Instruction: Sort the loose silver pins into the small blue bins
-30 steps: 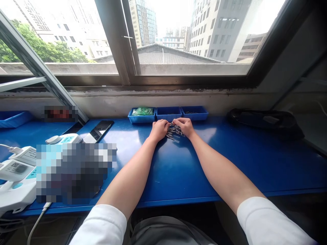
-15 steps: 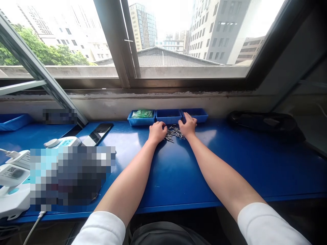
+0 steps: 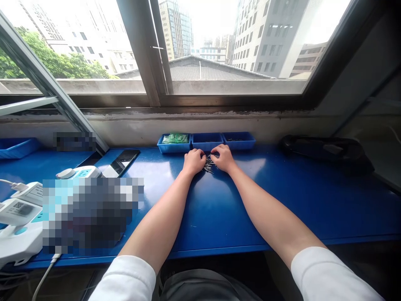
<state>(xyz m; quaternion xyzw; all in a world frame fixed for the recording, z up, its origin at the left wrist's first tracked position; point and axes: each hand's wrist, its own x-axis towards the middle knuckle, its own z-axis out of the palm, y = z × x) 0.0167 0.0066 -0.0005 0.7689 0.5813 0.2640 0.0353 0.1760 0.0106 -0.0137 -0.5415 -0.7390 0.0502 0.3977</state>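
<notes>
Facing the window (image 3: 232,85), we have both bare arms stretched out over the blue surface (image 3: 219,217), hands at a small pile of thin metal pieces (image 3: 208,168). Taking that pile as the middle of the clock, with the window at twelve, our left hand (image 3: 194,160) sits at nine, fingers curled down at the pile's edge. Our right hand (image 3: 223,158) is between two and three, its thumb and fingers bent inward over the pile and covering part of it. The tips of the two hands come near each other; we cannot tell whether either grip is clenched on a piece or released, since the fingers hide it. Just beyond, three blue trays stand in a row: the left tray (image 3: 173,148) at ten, with green packets (image 3: 175,138) inside; the middle tray (image 3: 206,148) at twelve, its contents too dark to make out; the right tray (image 3: 239,145) at two, with a few thin dark pieces (image 3: 234,139). Well apart at nine lies a phone (image 3: 127,161), at eight a white power strip (image 3: 21,248), partly blurred out, and at three a black bag (image 3: 313,146).
</notes>
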